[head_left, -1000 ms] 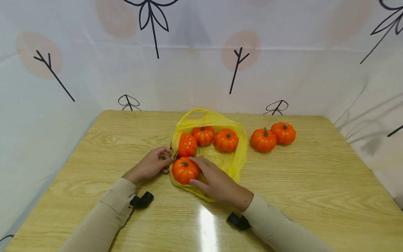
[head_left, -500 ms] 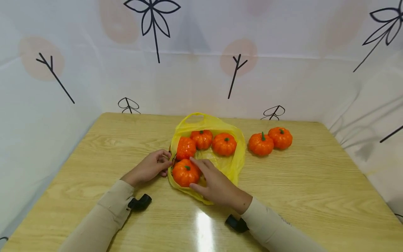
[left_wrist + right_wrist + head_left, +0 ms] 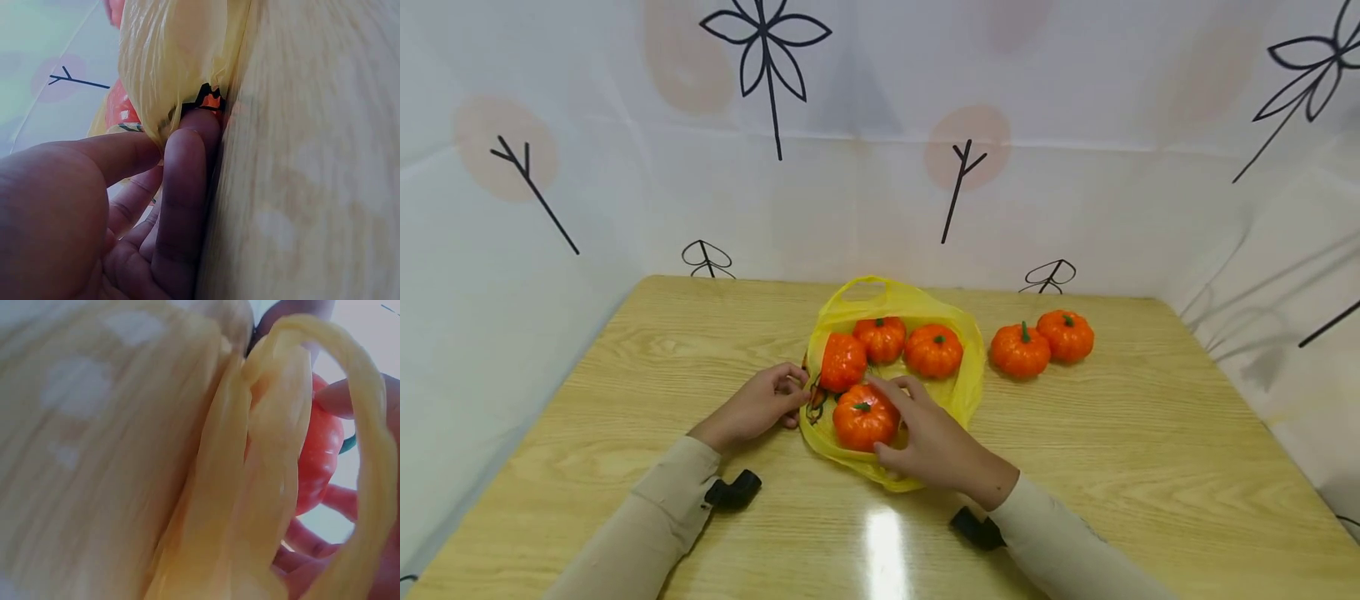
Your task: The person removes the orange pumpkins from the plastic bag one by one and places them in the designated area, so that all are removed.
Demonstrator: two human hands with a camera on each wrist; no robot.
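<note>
At frame centre, the right grip (image 3: pixel 936 443) holds a pumpkin (image 3: pixel 861 423), and the left grip (image 3: pixel 754 408) pinches the bag (image 3: pixel 970 371), which could tear if pulled too strongly.

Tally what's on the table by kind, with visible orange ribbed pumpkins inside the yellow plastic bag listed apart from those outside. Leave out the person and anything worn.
Yellow plastic bag: 1
Orange ribbed pumpkins inside the bag: 4
Orange ribbed pumpkins outside the bag: 2
Total: 7
</note>
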